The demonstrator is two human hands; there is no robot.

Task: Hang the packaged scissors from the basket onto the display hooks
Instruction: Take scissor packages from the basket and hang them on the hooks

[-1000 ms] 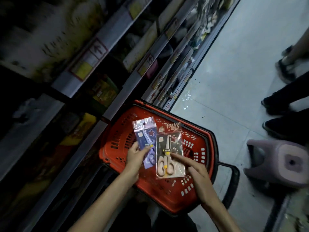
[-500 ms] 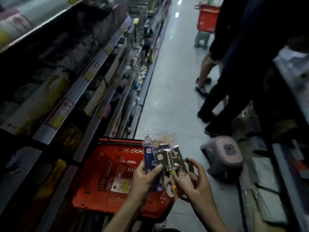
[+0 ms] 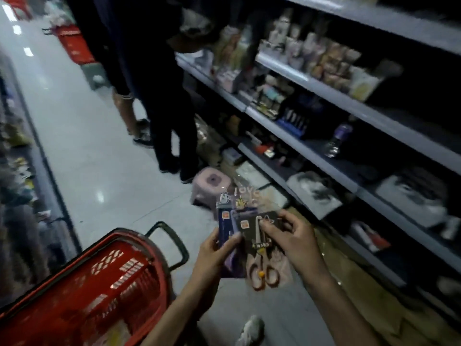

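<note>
Aisle seen from beside the person. The left hand [image 3: 213, 253] is gripping a blue-backed clear plastic pack of scissors [image 3: 225, 227], thumb lying across its front; the other fingers are hidden behind it. The right hand [image 3: 298, 242] is pinching a black-backed clear pack of pink-handled scissors [image 3: 262, 268] near its top, fingers curled round the edge. The two packs are overlapping, upright, above the pale floor, between the red mesh plastic basket [image 3: 149, 295] and the grey metal shelving [image 3: 324, 92]. A pink plastic stool [image 3: 212, 184] is standing just beyond them. Two bystanders [image 3: 162, 101] are standing further along the aisle.
</note>
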